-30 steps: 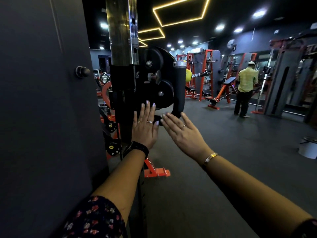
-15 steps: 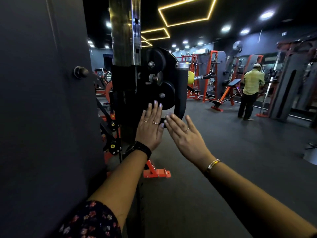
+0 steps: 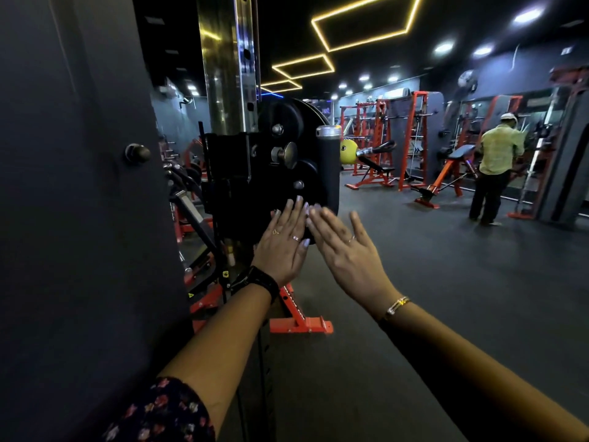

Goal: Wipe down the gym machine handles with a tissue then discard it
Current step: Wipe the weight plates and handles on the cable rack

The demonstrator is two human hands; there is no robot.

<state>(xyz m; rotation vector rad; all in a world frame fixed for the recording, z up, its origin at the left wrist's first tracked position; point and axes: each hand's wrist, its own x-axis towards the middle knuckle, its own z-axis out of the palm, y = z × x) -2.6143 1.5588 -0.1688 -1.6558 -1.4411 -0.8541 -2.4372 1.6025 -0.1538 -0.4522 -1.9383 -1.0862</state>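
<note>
Black padding on the handle (image 3: pixel 330 173), upright, silver cap on top, just right of the pulley disc (image 3: pixel 287 161) on the chrome column (image 3: pixel 226 65). Reaches toward its lower end with both hands.

Holds the left hand (image 3: pixel 282 247) flat and wide, fingers straight and slightly spread, tips over the dark lower edge of the disc; cannot tell whether touching. Holds the right hand (image 3: pixel 347 253) flat too, fingers straight and close together, thumb out, tips beside the left fingertips just under the handle's foot. Shows only the backs of both hands, palms turned away and hidden; nothing gripped.

Wears a black watch (image 3: pixel 258 282) on the left wrist, a gold bracelet (image 3: pixel 396 306) on the right, a floral sleeve (image 3: pixel 162 413) on the left arm.

Grey panel (image 3: pixel 79 218) with a round knob (image 3: pixel 137 153) at left. Orange foot (image 3: pixel 299 325) on the dark floor (image 3: pixel 446 298) below the hands. Far right, a person (image 3: pixel 498 161) in a yellow shirt among orange racks, well apart from the hands. Yellow ball (image 3: pixel 347 151) and benches between. Yellow light strips (image 3: pixel 360 46) across the ceiling.
</note>
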